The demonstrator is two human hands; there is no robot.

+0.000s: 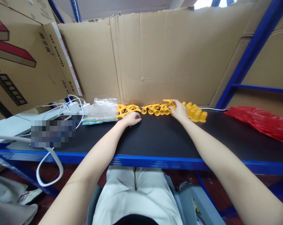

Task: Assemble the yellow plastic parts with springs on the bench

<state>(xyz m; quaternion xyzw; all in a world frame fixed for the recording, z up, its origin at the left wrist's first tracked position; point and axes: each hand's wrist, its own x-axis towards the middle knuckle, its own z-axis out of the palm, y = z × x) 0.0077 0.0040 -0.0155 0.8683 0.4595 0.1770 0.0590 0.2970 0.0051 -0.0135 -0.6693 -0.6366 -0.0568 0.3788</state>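
The right hand [180, 112] is narrowed around a yellow plastic piece with a slim handle and a round, amber-centred cup [171, 102], at the far side of the black-topped table [153, 137]. At its nine o'clock, a row of similar yellow plastic pieces [151, 111] is laid out; at three o'clock, bunched yellow plastic cups [197, 115] are set. The left hand [131, 118] is loosely curled; whether anything is gripped cannot be told. At its ten o'clock, a tangled yellow plastic pile [122, 109] is seen. The row could be knocked askew by a low set-down, the cups toppled by a sideways wrist swing, and piled pieces dragged along by snagged forks.
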